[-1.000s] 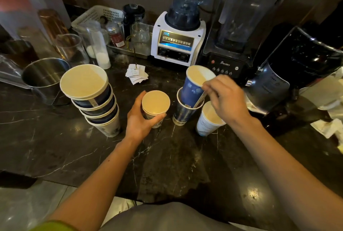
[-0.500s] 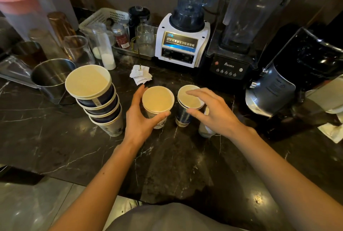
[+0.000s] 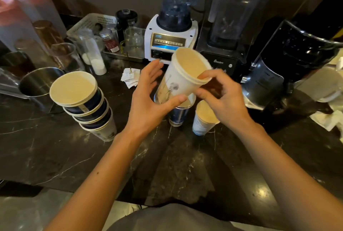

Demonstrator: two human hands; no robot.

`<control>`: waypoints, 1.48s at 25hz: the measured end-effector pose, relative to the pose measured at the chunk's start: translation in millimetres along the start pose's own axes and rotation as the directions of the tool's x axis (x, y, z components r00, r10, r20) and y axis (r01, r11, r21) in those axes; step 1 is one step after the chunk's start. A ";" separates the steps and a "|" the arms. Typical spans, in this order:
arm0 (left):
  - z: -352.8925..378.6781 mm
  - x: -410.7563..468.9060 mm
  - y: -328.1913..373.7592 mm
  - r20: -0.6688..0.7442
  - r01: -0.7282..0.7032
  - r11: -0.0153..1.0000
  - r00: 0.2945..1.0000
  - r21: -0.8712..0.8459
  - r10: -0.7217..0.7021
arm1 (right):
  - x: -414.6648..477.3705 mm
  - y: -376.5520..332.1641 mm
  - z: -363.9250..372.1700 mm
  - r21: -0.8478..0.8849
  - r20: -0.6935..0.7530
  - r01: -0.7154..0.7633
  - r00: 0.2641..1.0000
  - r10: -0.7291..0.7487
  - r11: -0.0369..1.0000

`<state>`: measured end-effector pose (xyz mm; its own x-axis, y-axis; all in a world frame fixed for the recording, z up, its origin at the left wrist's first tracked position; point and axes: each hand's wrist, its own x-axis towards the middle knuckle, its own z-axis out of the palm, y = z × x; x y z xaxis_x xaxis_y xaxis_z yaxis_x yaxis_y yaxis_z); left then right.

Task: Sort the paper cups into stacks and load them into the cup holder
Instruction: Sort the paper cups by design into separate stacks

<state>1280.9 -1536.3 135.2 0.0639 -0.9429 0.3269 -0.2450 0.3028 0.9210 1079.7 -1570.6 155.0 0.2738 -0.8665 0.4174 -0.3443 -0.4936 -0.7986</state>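
A: Counter first. Dark marbled countertop [image 3: 55, 156], two blenders at the back, a white-based blender [image 3: 171, 34] and a black-based blender [image 3: 225, 45] beside it. Steel pot [image 3: 39, 86] far left, white basket [image 3: 91, 22] behind it.

B: Cups?

A: Leaning stack of blue cups [image 3: 83, 104] on the left, well apart from both hands. White cup [image 3: 182, 74] lifted above the counter, tilted, mouth toward the camera, between the two hands.

B: Who has it?

A: Left hand [image 3: 148, 104] cups the wall from the left, thumb under the lower side, fingers spread and raised. Right hand [image 3: 222, 99] pinches the rim, one fingertip inside the mouth, thumb outside. Both closed on that cup.

B: Below it?

A: A blue cup [image 3: 179, 117] stands directly beneath, mostly hidden by the left thumb. Cannot tell whether the white cup's base touches it. A small white cup [image 3: 203, 121] stands just right of that, under the right wrist.

B: Arms?

A: Both forearms bare, reaching forward from the bottom edge, converging at centre.
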 end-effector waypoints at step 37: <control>22.2 -17.3 -84.0 -0.068 0.357 0.911 0.934 0.206 -0.351 | -43.1 93.4 21.9 -0.220 0.090 -0.480 0.857 0.508 0.849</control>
<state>1278.9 -1548.5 47.4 0.2110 -0.9775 -0.0033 -0.3994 -0.0893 0.9124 1055.4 -1577.7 53.0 0.1404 -0.9862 -0.0873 -0.6215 -0.0192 -0.7831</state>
